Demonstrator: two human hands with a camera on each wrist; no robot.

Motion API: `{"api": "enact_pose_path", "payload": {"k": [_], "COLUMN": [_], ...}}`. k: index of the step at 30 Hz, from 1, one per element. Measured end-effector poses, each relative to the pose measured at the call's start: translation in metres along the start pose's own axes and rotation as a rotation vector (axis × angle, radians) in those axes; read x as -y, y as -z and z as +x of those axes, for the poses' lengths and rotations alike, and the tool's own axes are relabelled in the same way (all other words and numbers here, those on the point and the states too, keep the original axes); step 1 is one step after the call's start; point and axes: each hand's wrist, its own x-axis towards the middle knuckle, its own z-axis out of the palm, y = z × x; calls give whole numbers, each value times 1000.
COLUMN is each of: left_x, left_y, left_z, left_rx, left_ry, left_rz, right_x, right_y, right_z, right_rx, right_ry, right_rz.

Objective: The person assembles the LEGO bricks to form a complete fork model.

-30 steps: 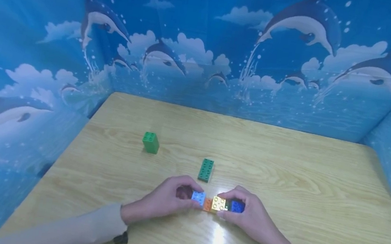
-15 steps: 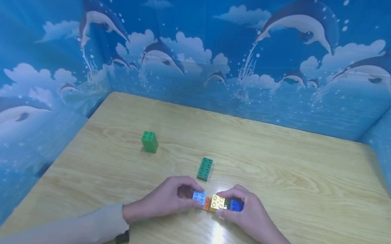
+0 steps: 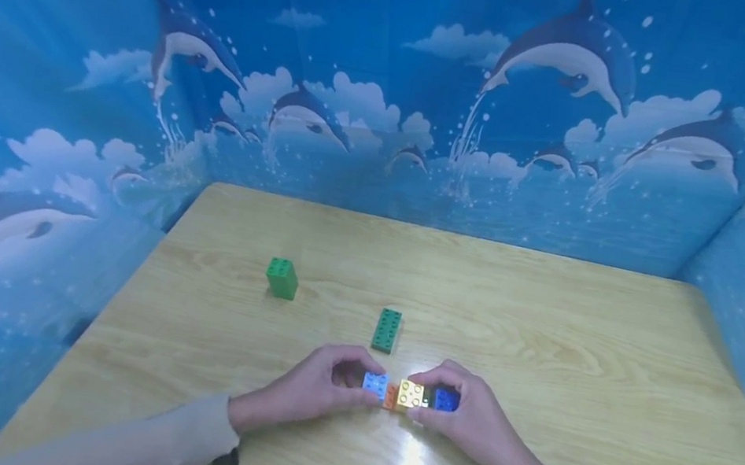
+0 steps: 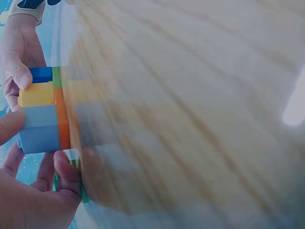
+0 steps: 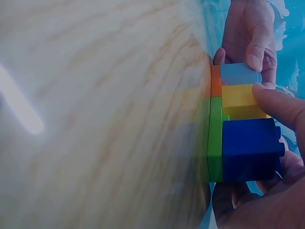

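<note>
My left hand (image 3: 330, 381) pinches a light blue toy brick (image 3: 375, 383) between thumb and fingers. Close beside it, my right hand (image 3: 471, 417) holds a yellow brick (image 3: 410, 395) at its sides with thumb and index finger. Both bricks sit studs up in a low row close over the table. Under the light blue one and reaching toward the yellow lies a thin orange brick (image 4: 62, 126). A thin green brick (image 5: 215, 143) continues that base, with a dark blue brick (image 5: 250, 150) standing on it inside the right hand's grasp.
A tall green block (image 3: 282, 279) stands on the wooden table (image 3: 547, 313) at the left. Nearer the hands lies a flat dark green brick (image 3: 386, 331) with studs up. Blue dolphin-printed cloth (image 3: 370, 145) walls in the table's back and sides.
The head view has shifted slightly. Both hands keep their grip on the light blue and yellow bricks, and the other bricks stay where they were.
</note>
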Motion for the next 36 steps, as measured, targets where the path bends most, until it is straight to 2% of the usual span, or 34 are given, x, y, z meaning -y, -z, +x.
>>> {"api": "enact_pose_path", "payload": {"k": [4,9,15,18,21,25,29,36], "left_x": [2,6,13,15,14,13,14,13], "left_y": [-2,4,21,31,40,46,48,48], "left_z": [-1,0,15,24,35,49,62,78], "left_rx": [-7,-22,-133,-153,-117,-30,38,99], "left_ry": [-1,47,37,35,38,8,-36,-87], "left_rz": [20,25,41,90,145,214,288,412], "right_x": [-1,-1,-1,-1,-1,-2,-1,2], "right_y": [0,0,-1,-1,-2,-1,0,0], "right_z": [0,0,0,0,0,0,-1,-1], "right_rx": [-2,-7,-10,-13,-12,-11,-18,-10], "right_ry": [6,13,8,3,2,2,2,29], "right_rz": [-4,-7,-1,1,1,0,-7,17]}}
